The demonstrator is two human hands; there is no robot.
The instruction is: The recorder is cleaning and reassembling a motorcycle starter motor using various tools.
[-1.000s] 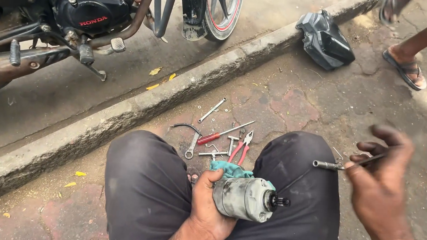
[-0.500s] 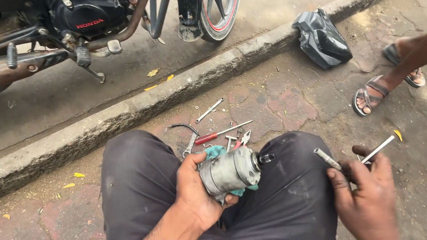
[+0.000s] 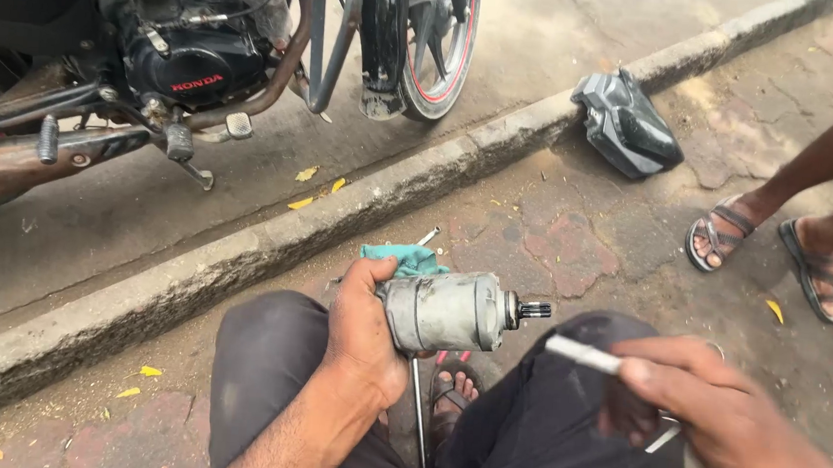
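Note:
My left hand point(image 3: 363, 333) grips a grey cylindrical starter motor point(image 3: 448, 311) by its rear end, together with a teal rag point(image 3: 403, 258). The motor lies level above my knees, its splined shaft point(image 3: 532, 311) pointing right. My right hand point(image 3: 707, 411) is closed on long metal bolts point(image 3: 581, 354), one tip sticking out leftward just below the shaft. A second thin rod pokes out under that hand. My legs in dark trousers point(image 3: 539, 438) are spread below. A long metal tool point(image 3: 418, 415) lies on the ground between them, near my sandalled foot.
A motorcycle point(image 3: 195, 52) stands on the road beyond a concrete kerb point(image 3: 269, 243). A black plastic cover point(image 3: 627, 125) rests against the kerb at upper right. Another person's feet in sandals point(image 3: 772, 247) stand on the paving at right.
My left hand has lifted the motor and turned it level, shaft to the right. My right hand moved in toward the shaft with the bolts. The other person's feet stepped closer.

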